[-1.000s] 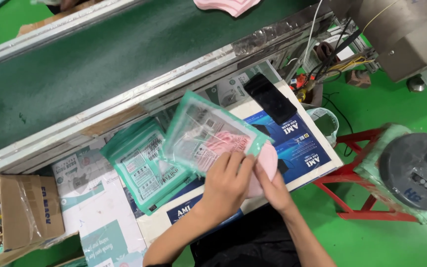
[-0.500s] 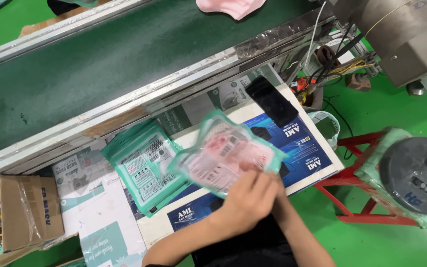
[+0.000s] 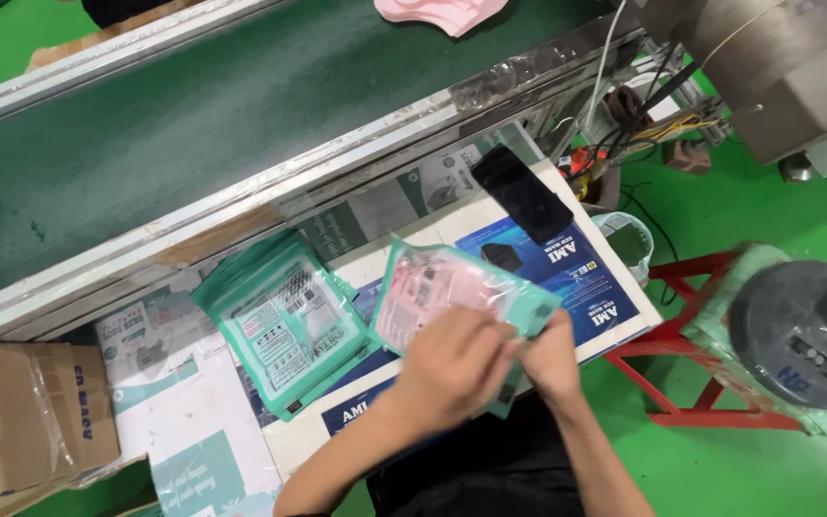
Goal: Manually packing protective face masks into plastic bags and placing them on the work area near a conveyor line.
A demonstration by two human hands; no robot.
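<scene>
**Both hands pinch a filled pouch at the near edge of the work board**

Head view: The left hand (image 3: 452,369) and the right hand (image 3: 549,356) meet at the near end of a clear, teal-edged pouch (image 3: 437,287) with pink contents. The left hand's fingers are curled over the pouch's lower edge; the right hand pinches its right corner, so both are closed on it. The pouch lies slightly tilted over a flat blue and white board (image 3: 567,278), its far end pointing toward the conveyor belt (image 3: 193,144).

Just left of the pouch, nearly touching, sits a stack of empty teal pouches (image 3: 284,321). A black rectangular object (image 3: 521,193) lies on the board's far right corner, apart from the pouch. Bare board shows between them.

The belt's metal rail (image 3: 337,158) borders the board on the far side. To the right the board ends over green floor, with a red stool frame (image 3: 691,354) and a fan (image 3: 806,335) beyond. An open cardboard box (image 3: 35,412) stands at the far left. Pink pieces (image 3: 442,11) lie on the belt's far edge.
</scene>
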